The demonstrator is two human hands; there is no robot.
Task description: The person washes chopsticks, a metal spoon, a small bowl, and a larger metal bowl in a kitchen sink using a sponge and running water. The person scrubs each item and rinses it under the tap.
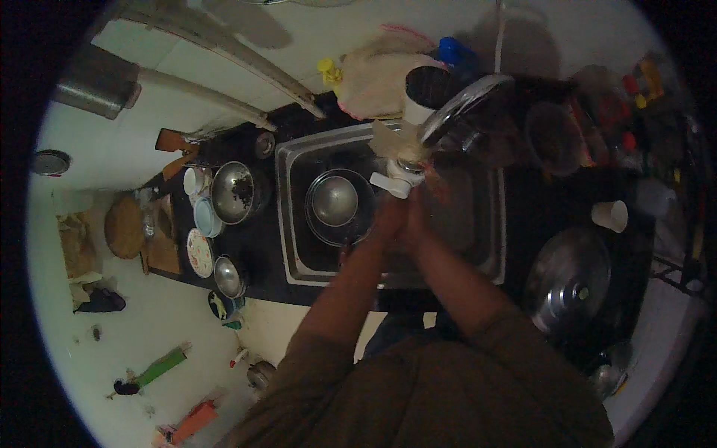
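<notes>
My left hand [390, 218] and my right hand [414, 219] are close together over a stainless steel sink [284, 235]. Their fingers run under a tap outlet with a white plastic lever [392, 185], so what they hold, if anything, is hidden. A curved chrome spout [465, 103] arches above. In the left half of the sink, a small steel bowl [335, 201] sits inside a wider round vessel [315, 231]. Something tan like cloth or paper [392, 143] hangs around the tap.
Left of the sink on the black counter stand a steel bowl with dark residue [227, 193], a pale blue bowl [208, 217], a patterned plate [200, 253] and stacked steel bowls [228, 277]. To the right lie a white cup [610, 216] and a large round steel lid [568, 280].
</notes>
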